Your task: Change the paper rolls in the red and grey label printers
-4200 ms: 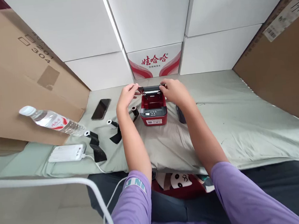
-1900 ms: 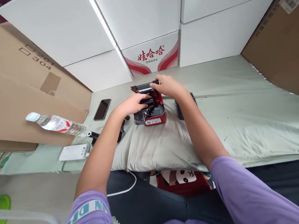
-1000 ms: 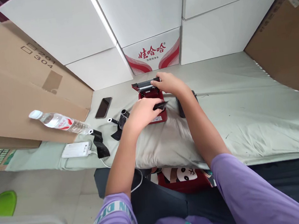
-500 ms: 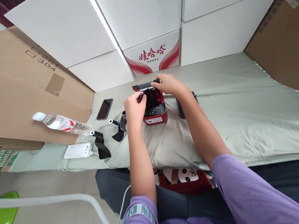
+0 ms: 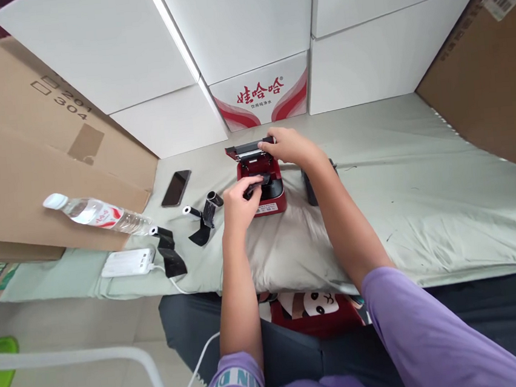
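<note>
Left of the red printer [image 5: 266, 183], loose black rolls [image 5: 205, 217], phone [image 5: 176, 188].

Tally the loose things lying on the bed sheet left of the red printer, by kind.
Black ribbon rolls: 2 (second)
Phone: 1
Water bottle: 1
White power bank: 1
Total: 5
</note>
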`<state>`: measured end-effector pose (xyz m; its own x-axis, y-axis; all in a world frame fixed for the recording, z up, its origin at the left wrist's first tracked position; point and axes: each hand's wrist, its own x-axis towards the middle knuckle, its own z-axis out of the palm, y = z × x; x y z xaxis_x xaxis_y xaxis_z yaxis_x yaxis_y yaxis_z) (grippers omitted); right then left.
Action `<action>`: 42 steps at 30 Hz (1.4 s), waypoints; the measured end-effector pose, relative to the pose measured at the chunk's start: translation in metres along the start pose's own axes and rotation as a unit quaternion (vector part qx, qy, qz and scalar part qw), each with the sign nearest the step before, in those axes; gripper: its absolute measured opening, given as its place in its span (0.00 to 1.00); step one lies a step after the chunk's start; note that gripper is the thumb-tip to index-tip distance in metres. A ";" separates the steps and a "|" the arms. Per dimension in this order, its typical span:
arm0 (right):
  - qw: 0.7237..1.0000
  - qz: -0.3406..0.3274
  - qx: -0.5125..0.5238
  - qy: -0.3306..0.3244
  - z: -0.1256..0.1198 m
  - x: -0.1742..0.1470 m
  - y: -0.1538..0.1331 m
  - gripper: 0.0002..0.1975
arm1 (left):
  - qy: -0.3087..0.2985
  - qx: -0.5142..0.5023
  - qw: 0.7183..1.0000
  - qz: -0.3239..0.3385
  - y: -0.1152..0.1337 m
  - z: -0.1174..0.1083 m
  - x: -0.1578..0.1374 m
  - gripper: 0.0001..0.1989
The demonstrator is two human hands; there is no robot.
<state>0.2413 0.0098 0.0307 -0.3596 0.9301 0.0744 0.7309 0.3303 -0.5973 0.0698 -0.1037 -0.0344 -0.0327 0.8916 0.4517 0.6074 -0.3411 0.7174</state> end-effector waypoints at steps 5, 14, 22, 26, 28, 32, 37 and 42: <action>1.000 0.001 0.006 -0.003 -0.002 -0.001 -0.001 0.15 | 0.009 0.013 0.999 -0.031 0.005 -0.003 0.037 0.08; 1.000 0.012 0.011 -0.011 -0.007 -0.001 -0.003 0.14 | 0.005 -0.072 0.997 0.013 0.003 -0.013 0.047 0.08; 1.000 0.010 0.020 -0.012 -0.006 0.000 -0.002 0.13 | 0.021 -0.023 0.999 0.016 -0.015 -0.004 0.035 0.08; 1.000 0.007 0.023 -0.011 -0.006 0.001 -0.001 0.12 | 0.059 0.004 0.998 0.032 -0.017 -0.002 0.037 0.08; 1.000 0.009 0.023 -0.013 -0.006 0.002 -0.001 0.12 | 0.064 0.022 0.997 0.037 -0.015 -0.002 0.040 0.08; 0.999 0.015 0.026 -0.017 -0.008 0.001 -0.002 0.12 | 0.084 0.044 0.995 0.039 -0.009 -0.003 0.045 0.09; 0.999 0.018 0.024 -0.022 -0.010 0.001 -0.005 0.13 | 0.109 0.071 0.990 0.048 0.003 -0.004 0.046 0.09; 0.999 0.019 0.027 -0.029 -0.012 0.001 -0.007 0.13 | 0.116 0.084 0.987 0.069 0.009 -0.008 0.050 0.09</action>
<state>0.2432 0.0103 0.0445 -0.3660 0.9306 0.0054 0.7126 0.2840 -0.6415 0.0675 -0.0645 -0.0006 -0.1094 0.7419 0.6615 0.7412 -0.3825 0.5516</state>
